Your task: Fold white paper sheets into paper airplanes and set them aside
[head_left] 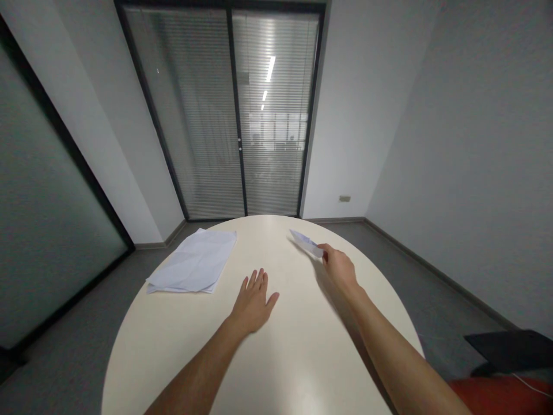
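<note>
My left hand (254,301) lies flat on the round cream table (276,357), palm down with the fingers stretched out and the thumb apart. Nothing is in it. Farther right, my right hand (340,266) pinches the near end of a folded piece of white paper (306,242). That paper is held tilted, and a shadow falls on the tabletop beneath it. A loose stack of white paper sheets (194,260) rests at the table's left side, apart from both hands, its edges slightly uneven and its top sheet creased.
Beyond the table's far edge stands a glass double door (239,115) with blinds. Walls rise on both sides, with a socket plate (344,199) low on the far wall. At the lower right are a dark flat object (512,350) and a red surface (496,395) with a cable.
</note>
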The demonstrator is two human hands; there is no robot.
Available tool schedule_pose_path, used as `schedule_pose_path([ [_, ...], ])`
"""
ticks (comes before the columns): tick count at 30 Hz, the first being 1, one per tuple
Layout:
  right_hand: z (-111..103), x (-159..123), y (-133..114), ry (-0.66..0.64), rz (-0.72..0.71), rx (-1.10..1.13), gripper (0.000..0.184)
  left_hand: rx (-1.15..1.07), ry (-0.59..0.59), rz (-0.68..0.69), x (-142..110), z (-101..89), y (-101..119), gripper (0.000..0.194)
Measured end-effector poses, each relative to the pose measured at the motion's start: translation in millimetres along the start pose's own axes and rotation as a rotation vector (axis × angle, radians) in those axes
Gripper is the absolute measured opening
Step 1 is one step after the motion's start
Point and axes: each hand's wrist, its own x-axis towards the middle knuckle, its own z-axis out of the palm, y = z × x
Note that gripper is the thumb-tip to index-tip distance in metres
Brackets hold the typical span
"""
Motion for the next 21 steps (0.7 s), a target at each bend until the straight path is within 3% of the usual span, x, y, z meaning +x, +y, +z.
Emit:
schedule_pose_path([
  [9, 2, 41, 5, -0.018, 0.033, -0.222, 0.042, 0.01, -0.027, -0.009, 0, -0.5, 0, 0.075],
  [16, 7, 71, 25, -0.062, 0.14, -0.269, 0.042, 0.008, -0.033, -0.012, 1, -5.6, 0, 0.073],
  [21, 15, 77, 41, -0.085, 0.168, -0.29, 0.044, 0.0, -0.034, -0.013, 1, -6.3, 0, 0.073],
])
